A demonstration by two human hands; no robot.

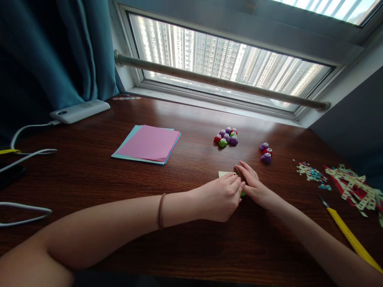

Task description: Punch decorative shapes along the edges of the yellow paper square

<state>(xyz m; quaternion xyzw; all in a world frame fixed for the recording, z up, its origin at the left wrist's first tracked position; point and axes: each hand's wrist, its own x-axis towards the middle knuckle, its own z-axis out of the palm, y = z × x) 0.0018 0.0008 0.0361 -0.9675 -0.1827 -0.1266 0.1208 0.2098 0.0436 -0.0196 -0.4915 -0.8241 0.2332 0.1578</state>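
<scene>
My left hand [224, 196], a brown band round its wrist, is closed with the fingertips bunched together over the table. From behind its knuckles shows a pale yellow piece of paper [224, 174]. A small green piece [243, 193] peeks out between the two hands; most of it is hidden by the fingers. My right hand [253, 184] lies close against the left fingertips, its thumb near the green piece and its fingers stretched out and apart. What the left fingers pinch is covered.
Beyond the hands sit a cluster of small purple, red and green figures with eyes [226, 137] and three more figures [266, 153]. Coloured paper sheets [146, 143] lie left. To the right are tiny stickers [311, 173], cut strips [356, 185] and a yellow craft knife [347, 229], blade exposed.
</scene>
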